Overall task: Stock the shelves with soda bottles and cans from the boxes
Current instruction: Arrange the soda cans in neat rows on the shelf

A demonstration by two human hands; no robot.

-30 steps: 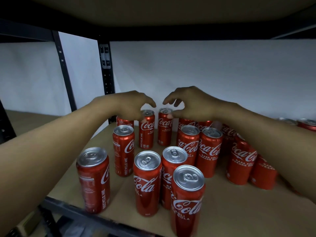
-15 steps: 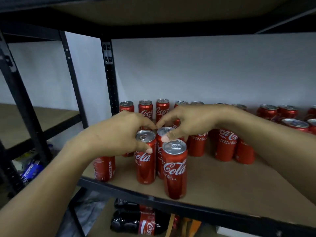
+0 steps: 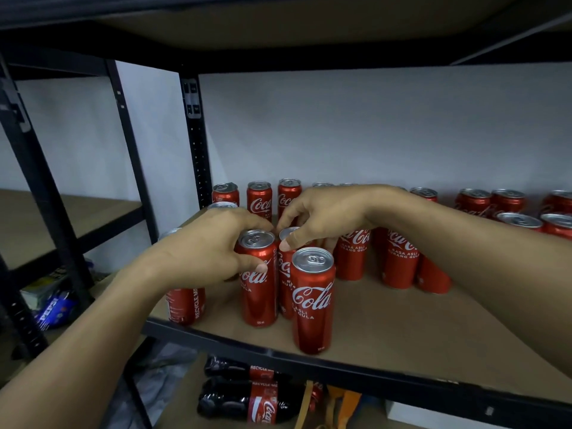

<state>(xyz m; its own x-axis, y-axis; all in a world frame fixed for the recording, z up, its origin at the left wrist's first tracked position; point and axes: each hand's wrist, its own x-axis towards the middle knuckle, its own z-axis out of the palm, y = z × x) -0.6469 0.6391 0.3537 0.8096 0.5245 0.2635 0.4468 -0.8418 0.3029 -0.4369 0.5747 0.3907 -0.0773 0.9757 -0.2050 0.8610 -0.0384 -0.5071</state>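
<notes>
The shelf [image 3: 418, 342] offers bare board at front right, between the front can [image 3: 312, 301] and the cans further right. The front can stands upright just inside the black front rail [image 3: 356, 371]. An upright post [image 3: 195, 144] bounds the left rear corner.

The left hand [image 3: 210, 252] grips the top of the left can [image 3: 258, 292], thumb on its face. The right hand [image 3: 328, 215] pinches the rim of the middle can [image 3: 285, 274], which stands just beside the left can. Back-row cans [image 3: 259, 198] line the wall.

White wall [image 3: 371, 125] at the back, crumpled grey plastic [image 3: 161, 376] and orange straps [image 3: 346, 404] low down
</notes>
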